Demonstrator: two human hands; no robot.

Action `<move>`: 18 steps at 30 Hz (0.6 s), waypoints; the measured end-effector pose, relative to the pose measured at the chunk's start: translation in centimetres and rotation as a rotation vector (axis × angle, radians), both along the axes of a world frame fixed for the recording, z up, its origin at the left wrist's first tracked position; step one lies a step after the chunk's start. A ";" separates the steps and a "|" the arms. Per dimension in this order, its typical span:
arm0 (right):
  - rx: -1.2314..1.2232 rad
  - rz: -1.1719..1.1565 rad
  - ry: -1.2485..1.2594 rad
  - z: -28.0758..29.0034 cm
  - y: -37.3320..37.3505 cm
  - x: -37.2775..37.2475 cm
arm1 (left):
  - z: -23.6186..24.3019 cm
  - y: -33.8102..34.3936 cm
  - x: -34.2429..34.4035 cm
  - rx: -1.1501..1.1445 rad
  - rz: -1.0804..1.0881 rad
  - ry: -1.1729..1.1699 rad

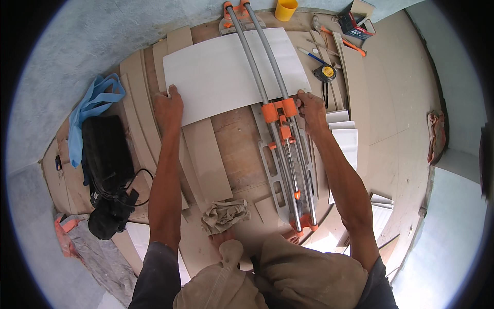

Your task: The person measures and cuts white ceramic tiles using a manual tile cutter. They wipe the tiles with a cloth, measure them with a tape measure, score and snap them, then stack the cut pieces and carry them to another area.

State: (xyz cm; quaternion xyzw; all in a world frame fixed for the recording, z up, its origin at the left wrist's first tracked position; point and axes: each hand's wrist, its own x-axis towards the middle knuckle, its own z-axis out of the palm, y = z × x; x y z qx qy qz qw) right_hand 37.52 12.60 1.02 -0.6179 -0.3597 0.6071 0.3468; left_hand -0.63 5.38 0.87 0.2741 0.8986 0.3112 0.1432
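A large white tile [211, 72] lies crosswise under the two steel rails of a manual tile cutter [270, 112] with orange fittings. My left hand [169, 109] is closed on the tile's near left corner, thumb on top. At the near right corner, just right of the rails, my right hand [312, 110] pinches the tile's edge; its lower fingers are partly hidden. The orange carriage sits on the rails just nearer to me than the tile's front edge. Below it, the cutter's handle runs along between the rails toward me.
A tape measure [325, 72], a blue-and-white marker [310, 55] and an orange-handled hammer [343, 41] lie to the right. A yellow cup [285, 9] and an open box [357, 23] stand behind. At left are a black bag [107, 152] and blue strap [92, 103]; a crumpled cloth [225, 215] lies near me.
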 end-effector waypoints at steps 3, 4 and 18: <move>-0.007 0.030 -0.004 0.4 -0.1 -0.3 | -0.5 -0.4 -0.2 0.051 0.056 -0.064; -0.017 0.042 -0.002 0.4 -0.2 -0.5 | -0.6 -0.4 -0.3 0.043 0.064 -0.041; 0.010 0.136 -0.243 1.0 0.4 -1.8 | -0.2 -0.5 -0.9 -0.054 0.031 0.125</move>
